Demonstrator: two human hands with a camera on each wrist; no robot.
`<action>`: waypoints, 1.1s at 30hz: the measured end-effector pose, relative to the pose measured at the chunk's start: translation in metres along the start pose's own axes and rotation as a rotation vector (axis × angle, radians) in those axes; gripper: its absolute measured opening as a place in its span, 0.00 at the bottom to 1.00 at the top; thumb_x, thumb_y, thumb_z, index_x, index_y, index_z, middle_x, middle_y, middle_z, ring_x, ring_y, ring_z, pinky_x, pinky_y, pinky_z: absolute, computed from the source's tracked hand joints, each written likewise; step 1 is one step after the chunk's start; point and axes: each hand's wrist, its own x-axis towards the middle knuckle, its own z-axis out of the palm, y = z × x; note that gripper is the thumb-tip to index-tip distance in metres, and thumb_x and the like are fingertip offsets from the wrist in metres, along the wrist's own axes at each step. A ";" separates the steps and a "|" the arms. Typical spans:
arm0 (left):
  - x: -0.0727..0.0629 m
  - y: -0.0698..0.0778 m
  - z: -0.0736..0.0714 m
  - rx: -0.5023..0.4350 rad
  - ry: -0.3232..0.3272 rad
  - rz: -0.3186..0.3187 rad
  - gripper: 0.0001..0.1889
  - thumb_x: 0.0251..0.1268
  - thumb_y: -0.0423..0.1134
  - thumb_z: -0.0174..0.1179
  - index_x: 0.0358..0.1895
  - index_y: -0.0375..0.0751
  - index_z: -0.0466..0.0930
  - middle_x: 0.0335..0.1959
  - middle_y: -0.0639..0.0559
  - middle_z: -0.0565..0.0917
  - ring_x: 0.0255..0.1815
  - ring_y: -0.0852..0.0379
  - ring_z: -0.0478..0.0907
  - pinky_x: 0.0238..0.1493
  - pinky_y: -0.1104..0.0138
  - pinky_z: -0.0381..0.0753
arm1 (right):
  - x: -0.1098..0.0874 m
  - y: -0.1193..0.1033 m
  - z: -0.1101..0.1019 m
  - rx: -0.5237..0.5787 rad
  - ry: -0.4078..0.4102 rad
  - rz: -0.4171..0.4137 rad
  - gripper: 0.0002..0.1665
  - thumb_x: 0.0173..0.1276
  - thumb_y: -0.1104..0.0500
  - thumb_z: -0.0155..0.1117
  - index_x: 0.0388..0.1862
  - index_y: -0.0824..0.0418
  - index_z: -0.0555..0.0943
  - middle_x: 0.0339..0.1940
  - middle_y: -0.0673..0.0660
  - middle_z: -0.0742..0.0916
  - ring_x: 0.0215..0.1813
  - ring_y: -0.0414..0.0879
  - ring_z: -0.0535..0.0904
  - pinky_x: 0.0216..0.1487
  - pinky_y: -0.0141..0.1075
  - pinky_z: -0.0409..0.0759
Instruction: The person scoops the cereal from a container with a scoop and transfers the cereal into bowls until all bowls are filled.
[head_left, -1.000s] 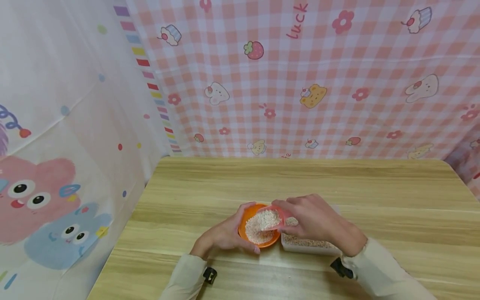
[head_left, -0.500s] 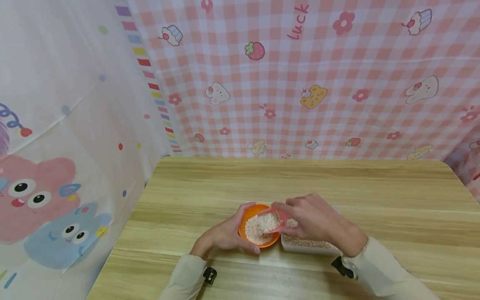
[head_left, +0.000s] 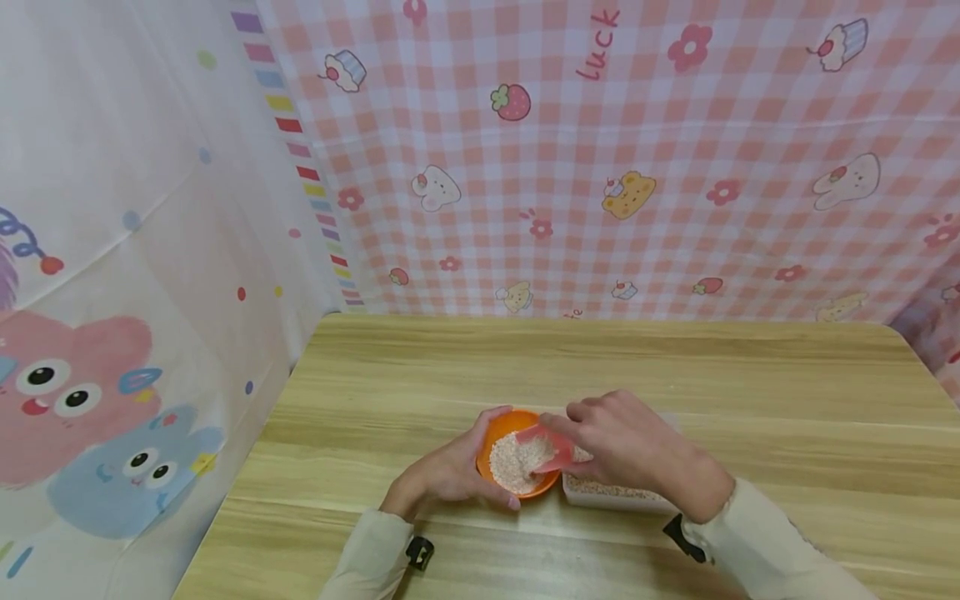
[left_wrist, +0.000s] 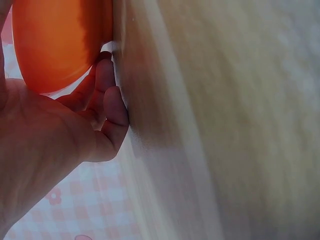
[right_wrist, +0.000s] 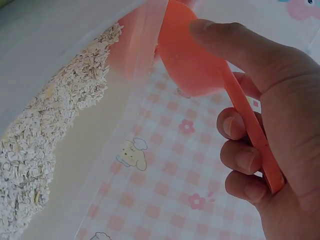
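An orange bowl (head_left: 501, 425) with pale oat flakes (head_left: 508, 463) in it stands on the table. My left hand (head_left: 450, 468) holds it from the left, thumb on the near side, fingers round the far side. In the left wrist view, curled fingers (left_wrist: 115, 107) lie beside the bowl (left_wrist: 57, 45), close to the tabletop. My right hand (head_left: 628, 442) grips a pink scoop (head_left: 557, 450), tipped over the bowl with its mouth to the left. In the right wrist view the fingers wrap the scoop's handle (right_wrist: 252, 130), and the thumb rests on its back.
Right of the bowl, partly under my right hand, stands a clear rectangular container (head_left: 618, 500) of oats (right_wrist: 30, 170). The wooden table (head_left: 420, 367) reaches back to a pink checked cloth (head_left: 562, 250). A printed white cloth (head_left: 187, 292) hangs on the left.
My right hand has tipped the scoop further over the bowl, and fewer oats show in it now. My left hand and the bowl have stayed in place.
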 end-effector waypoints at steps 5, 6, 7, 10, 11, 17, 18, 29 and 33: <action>0.001 -0.001 0.000 -0.003 0.004 -0.006 0.60 0.41 0.45 0.82 0.75 0.71 0.46 0.73 0.56 0.65 0.73 0.50 0.61 0.75 0.46 0.52 | 0.001 -0.001 0.000 -0.046 0.055 -0.024 0.27 0.57 0.39 0.75 0.46 0.55 0.83 0.17 0.45 0.74 0.17 0.38 0.67 0.19 0.28 0.63; 0.001 -0.001 0.001 -0.003 0.004 -0.007 0.60 0.41 0.45 0.82 0.75 0.71 0.46 0.73 0.56 0.65 0.73 0.50 0.60 0.75 0.46 0.52 | 0.001 -0.002 -0.001 -0.058 0.055 -0.024 0.27 0.57 0.38 0.74 0.46 0.55 0.83 0.17 0.46 0.74 0.18 0.39 0.68 0.19 0.28 0.64; 0.001 -0.001 0.000 0.000 0.006 -0.007 0.60 0.41 0.45 0.82 0.75 0.71 0.46 0.73 0.56 0.65 0.73 0.49 0.60 0.75 0.46 0.52 | 0.001 -0.002 -0.001 -0.070 0.048 -0.023 0.27 0.57 0.39 0.75 0.47 0.55 0.83 0.18 0.46 0.75 0.18 0.39 0.70 0.20 0.29 0.66; 0.001 -0.002 0.000 0.009 0.006 -0.002 0.61 0.41 0.46 0.82 0.75 0.71 0.46 0.73 0.56 0.65 0.73 0.49 0.61 0.74 0.46 0.53 | 0.001 -0.004 -0.005 -0.112 -0.001 -0.017 0.28 0.55 0.41 0.77 0.48 0.55 0.82 0.20 0.48 0.79 0.21 0.42 0.75 0.22 0.32 0.73; 0.001 -0.002 0.000 0.019 0.006 0.004 0.61 0.41 0.46 0.82 0.76 0.70 0.46 0.73 0.55 0.65 0.73 0.49 0.61 0.74 0.46 0.53 | 0.001 -0.005 -0.006 -0.127 -0.013 -0.019 0.28 0.54 0.42 0.78 0.49 0.55 0.82 0.21 0.48 0.80 0.22 0.42 0.76 0.23 0.32 0.74; 0.001 -0.003 0.001 0.010 0.007 -0.004 0.61 0.40 0.47 0.82 0.76 0.70 0.46 0.72 0.55 0.66 0.70 0.50 0.64 0.73 0.46 0.56 | -0.001 -0.004 -0.009 -0.155 0.006 -0.023 0.31 0.49 0.47 0.81 0.50 0.56 0.82 0.22 0.49 0.81 0.24 0.43 0.78 0.24 0.33 0.77; 0.001 -0.003 0.001 0.004 0.006 -0.007 0.61 0.40 0.46 0.82 0.76 0.70 0.46 0.72 0.55 0.66 0.70 0.50 0.64 0.73 0.46 0.56 | -0.002 -0.003 -0.009 -0.150 0.018 -0.020 0.32 0.48 0.47 0.81 0.50 0.56 0.82 0.22 0.49 0.81 0.24 0.43 0.79 0.24 0.33 0.77; 0.001 -0.001 -0.001 0.026 0.002 0.024 0.62 0.39 0.47 0.83 0.76 0.68 0.46 0.73 0.54 0.65 0.72 0.51 0.62 0.75 0.49 0.54 | -0.025 0.014 -0.012 0.001 0.079 0.086 0.35 0.52 0.42 0.79 0.56 0.56 0.82 0.22 0.46 0.78 0.21 0.36 0.67 0.23 0.28 0.67; 0.001 -0.001 -0.001 0.052 0.001 0.016 0.62 0.39 0.49 0.82 0.77 0.68 0.45 0.74 0.52 0.64 0.72 0.50 0.62 0.75 0.49 0.55 | -0.039 0.021 -0.013 0.039 0.101 0.136 0.33 0.62 0.35 0.68 0.56 0.56 0.82 0.23 0.45 0.79 0.21 0.34 0.63 0.23 0.27 0.65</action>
